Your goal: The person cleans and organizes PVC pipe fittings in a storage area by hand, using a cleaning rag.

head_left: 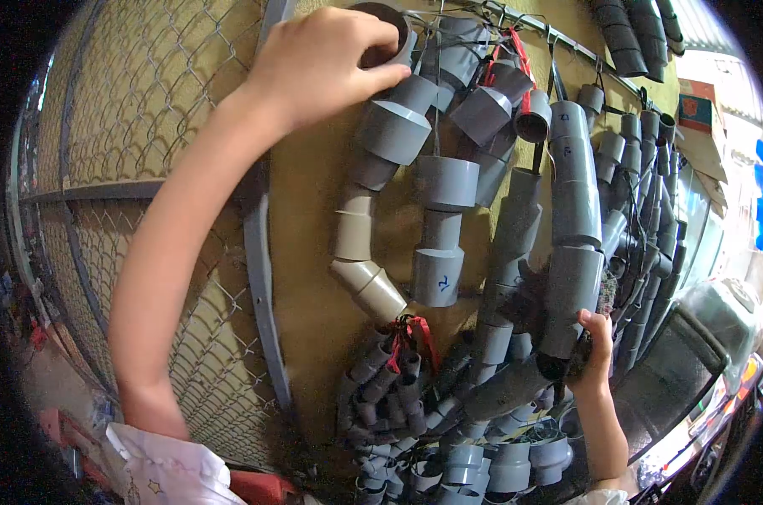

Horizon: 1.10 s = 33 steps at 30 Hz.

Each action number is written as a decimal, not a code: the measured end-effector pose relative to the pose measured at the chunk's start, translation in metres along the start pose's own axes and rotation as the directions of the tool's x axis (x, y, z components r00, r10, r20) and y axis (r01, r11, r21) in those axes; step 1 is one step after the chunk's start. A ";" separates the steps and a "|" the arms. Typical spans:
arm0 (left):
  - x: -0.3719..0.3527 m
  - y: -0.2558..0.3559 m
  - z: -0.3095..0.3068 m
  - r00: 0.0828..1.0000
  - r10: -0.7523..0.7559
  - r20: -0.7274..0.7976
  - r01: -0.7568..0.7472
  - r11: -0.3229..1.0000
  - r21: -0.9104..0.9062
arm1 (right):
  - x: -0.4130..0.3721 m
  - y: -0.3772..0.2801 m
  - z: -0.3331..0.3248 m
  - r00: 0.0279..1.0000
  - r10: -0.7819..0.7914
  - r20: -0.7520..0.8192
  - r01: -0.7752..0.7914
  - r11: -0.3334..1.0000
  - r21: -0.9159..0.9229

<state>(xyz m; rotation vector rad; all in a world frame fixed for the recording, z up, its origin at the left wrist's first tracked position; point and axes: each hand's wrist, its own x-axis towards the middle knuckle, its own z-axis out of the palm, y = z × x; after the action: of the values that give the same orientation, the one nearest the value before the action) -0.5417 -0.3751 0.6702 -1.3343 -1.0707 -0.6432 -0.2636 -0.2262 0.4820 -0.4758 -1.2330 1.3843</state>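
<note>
At the top, my left hand point(339, 55) has its fingers closed on the rim of a dark grey pipe fitting point(384, 38). Grey and beige pipe fittings point(354, 236) hang in a string below it. My right hand point(594, 345) is at the lower right, its thumb against the lower end of a long hanging string of grey fittings point(573, 282); its other fingers are hidden behind. Between the hands hangs a grey fitting with blue writing point(438, 278). Red ties point(415, 332) bind a bunch of smaller fittings point(381, 379) below.
Chain-link fencing point(146, 101) with a metal frame is on the left. A metal rail point(558, 35) runs along the top of the yellowish wall. More strings of grey fittings point(651, 185) hang at the right, beside a cardboard box point(700, 139) and a dark container point(676, 370).
</note>
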 end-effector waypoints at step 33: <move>0.055 -0.005 0.012 0.854 0.279 -0.440 -0.249 0.960 0.126 | -0.009 0.000 0.008 0.997 0.008 -0.071 -0.007 1.000 0.015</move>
<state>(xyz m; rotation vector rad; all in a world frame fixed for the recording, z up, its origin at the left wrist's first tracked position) -0.5266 -0.3538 0.7202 -1.1684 -0.5102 -0.6637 -0.2681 -0.2368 0.4813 -0.5156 -1.1635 1.3711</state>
